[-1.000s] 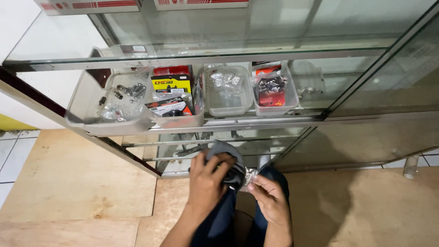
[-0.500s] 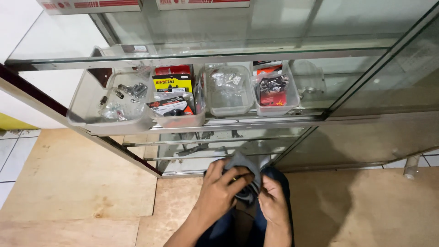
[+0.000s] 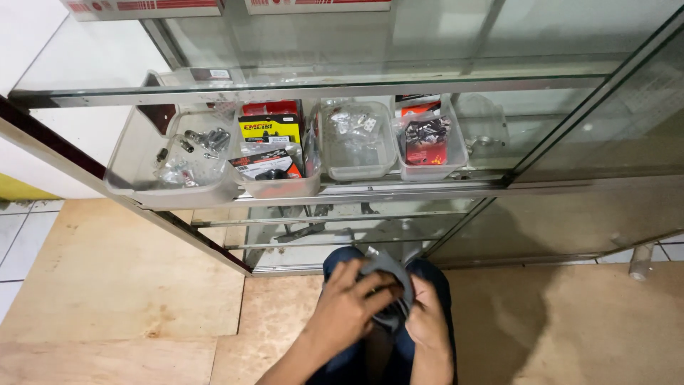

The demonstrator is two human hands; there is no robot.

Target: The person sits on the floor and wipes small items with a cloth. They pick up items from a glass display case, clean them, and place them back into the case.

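Both hands low centre frame: left hand (image 3: 347,308) and right hand (image 3: 427,321) fingers curled tight round a grey cloth bundle (image 3: 388,274) over the knees. Grip's bunched; contents could slip onto the plywood floor (image 3: 121,278).

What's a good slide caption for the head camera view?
Both hands, left hand and right hand, grip a grey cloth before a glass display cabinet.

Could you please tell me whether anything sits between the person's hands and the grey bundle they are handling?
Nothing visible does: the left hand and right hand both already grip the crumpled grey bundle directly, over the lap, in front of the glass display cabinet.
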